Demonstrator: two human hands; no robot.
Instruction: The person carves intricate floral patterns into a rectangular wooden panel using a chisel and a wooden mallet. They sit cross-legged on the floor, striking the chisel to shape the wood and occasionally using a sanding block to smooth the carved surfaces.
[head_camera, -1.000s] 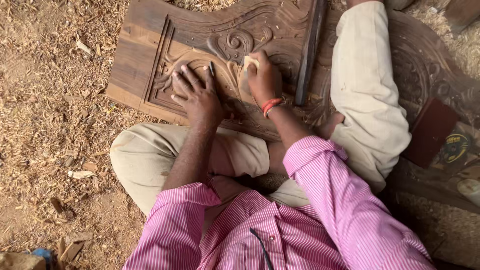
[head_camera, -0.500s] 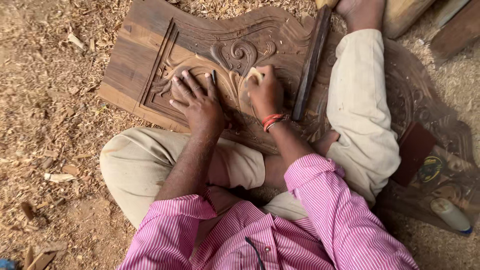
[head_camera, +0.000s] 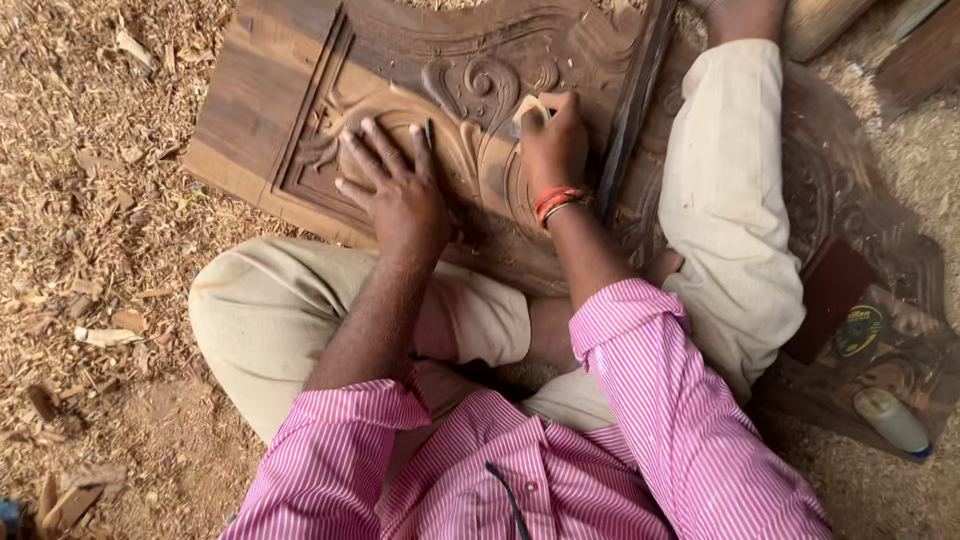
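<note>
**Sanding the scrollwork**

We see one carved panel (head_camera: 300, 110) on the floor across our legs. Left hand (head_camera: 395, 190) lies flat, fingers spread, beside a dark tool (head_camera: 429, 133). Right hand (head_camera: 550, 140) pinches one pale pad (head_camera: 527, 107) against the scroll. Pressing hard could round the crisp edges.

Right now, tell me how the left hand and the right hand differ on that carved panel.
The left hand lies flat with fingers spread on the carved wooden panel; the right hand is curled around a small pale piece pressed to the scrollwork. The left wrist is bare; the right wears an orange wristband. A thin dark tool shows between the left fingers. Both rest on the same panel.
</note>
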